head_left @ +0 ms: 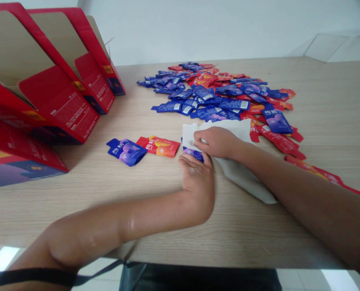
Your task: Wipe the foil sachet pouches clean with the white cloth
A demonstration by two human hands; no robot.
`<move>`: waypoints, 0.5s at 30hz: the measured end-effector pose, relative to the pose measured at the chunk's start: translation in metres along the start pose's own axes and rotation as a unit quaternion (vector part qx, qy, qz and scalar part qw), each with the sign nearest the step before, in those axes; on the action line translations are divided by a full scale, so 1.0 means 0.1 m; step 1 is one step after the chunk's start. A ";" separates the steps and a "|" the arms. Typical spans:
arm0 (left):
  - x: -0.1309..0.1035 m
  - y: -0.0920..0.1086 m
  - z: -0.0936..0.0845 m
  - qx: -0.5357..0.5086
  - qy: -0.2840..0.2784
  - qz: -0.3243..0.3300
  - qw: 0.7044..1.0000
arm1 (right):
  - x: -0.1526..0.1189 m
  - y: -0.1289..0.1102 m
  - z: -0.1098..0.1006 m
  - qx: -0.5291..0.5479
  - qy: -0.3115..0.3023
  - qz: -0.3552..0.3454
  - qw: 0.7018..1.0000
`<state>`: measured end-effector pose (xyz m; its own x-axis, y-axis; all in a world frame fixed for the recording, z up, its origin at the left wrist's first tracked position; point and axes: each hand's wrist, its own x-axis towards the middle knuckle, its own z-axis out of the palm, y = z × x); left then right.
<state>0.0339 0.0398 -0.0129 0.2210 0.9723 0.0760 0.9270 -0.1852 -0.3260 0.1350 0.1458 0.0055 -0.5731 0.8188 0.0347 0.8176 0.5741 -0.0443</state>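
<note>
My left hand (pixel 197 173) holds a small blue-purple sachet (pixel 193 153) against the table, its fingers on the near edge. Most of that sachet is covered by a white cloth (pixel 237 128). My right hand (pixel 214 141) is closed in a loose fist on the cloth, bunching it and pressing over the sachet. Part of the cloth trails under my right forearm toward the near right. Left of my hands lie a blue sachet (pixel 127 152) and a red-orange sachet (pixel 158 146), face up, with their ends overlapping.
A large heap of blue and red sachets (pixel 204 93) spreads beyond my hands. Some red sachets (pixel 281 139) trail down the right side. Open red cardboard boxes (pixel 67 109) stand at the left. A clear plastic piece (pixel 324 46) leans against the wall at the back right.
</note>
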 end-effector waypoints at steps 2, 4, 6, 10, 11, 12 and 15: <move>0.00 0.00 0.01 -0.011 0.005 0.000 1.000 | 0.01 0.02 0.01 -0.012 -0.001 0.012 1.000; 0.00 0.00 0.01 -0.032 0.003 0.001 0.999 | 0.02 0.04 0.02 -0.024 0.001 0.026 0.999; 0.00 0.00 0.01 -0.049 -0.006 -0.003 0.999 | 0.02 0.06 0.03 -0.036 0.002 0.044 0.998; 0.01 0.01 0.00 -0.027 -0.024 -0.001 0.999 | 0.03 0.10 0.06 -0.053 0.006 0.080 0.995; 0.01 0.01 -0.01 -0.014 -0.029 0.003 0.999 | 0.04 0.11 0.06 -0.053 0.010 0.084 0.995; 0.01 0.01 -0.01 -0.003 -0.033 0.007 0.999 | 0.03 0.12 0.06 -0.053 0.017 0.085 0.995; 0.02 0.01 -0.01 0.020 -0.037 0.015 0.999 | 0.02 0.10 0.03 -0.040 0.054 0.075 0.995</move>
<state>0.0350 0.0410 -0.0121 0.2246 0.9744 -0.0036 0.9074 -0.2105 -0.3637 0.1416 0.1531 0.0024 -0.4381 0.8878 0.1411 0.8980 0.4395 0.0224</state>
